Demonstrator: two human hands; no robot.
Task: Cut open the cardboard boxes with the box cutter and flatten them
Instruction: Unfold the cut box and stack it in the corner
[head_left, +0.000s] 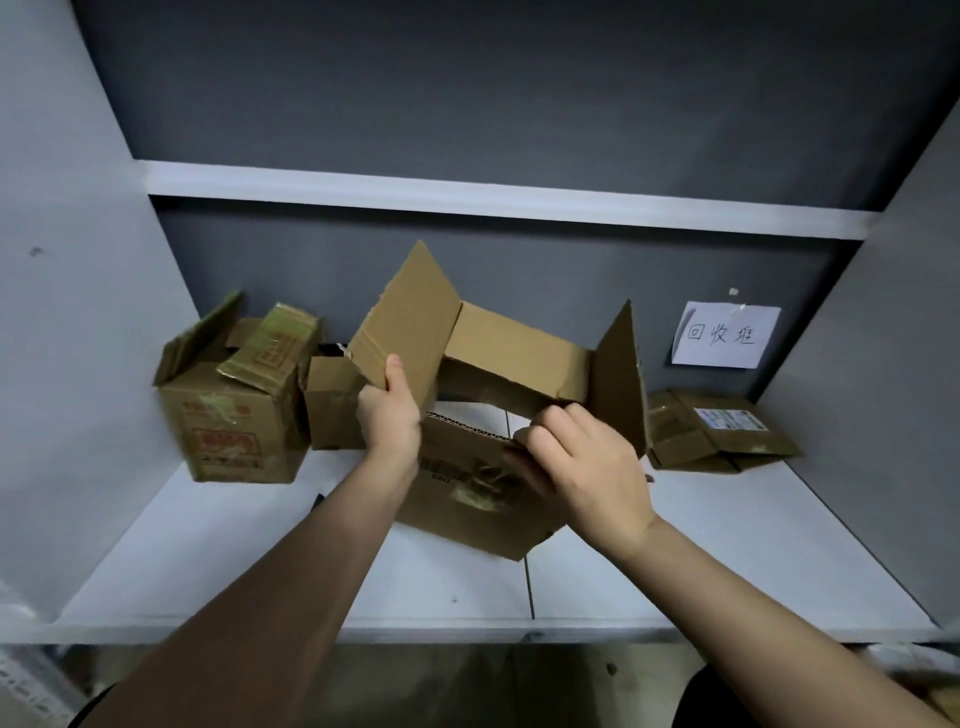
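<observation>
A: Where's the open box (483, 467) now?
B: Dead centre on the white shelf (727, 545), tipped up with its flaps splayed; the left hand (389, 415) pinches the tall flap (405, 322) at 10 o'clock, thumb on top.
A: And the right hand (587, 467)?
B: Fingers curled over the near wall's torn edge; gripping it.
A: Other boxes?
B: 2 upright boxes (234, 405) at 9 o'clock; 1 flattened box (717, 431) at 3 o'clock, under a paper sign (724, 335).
</observation>
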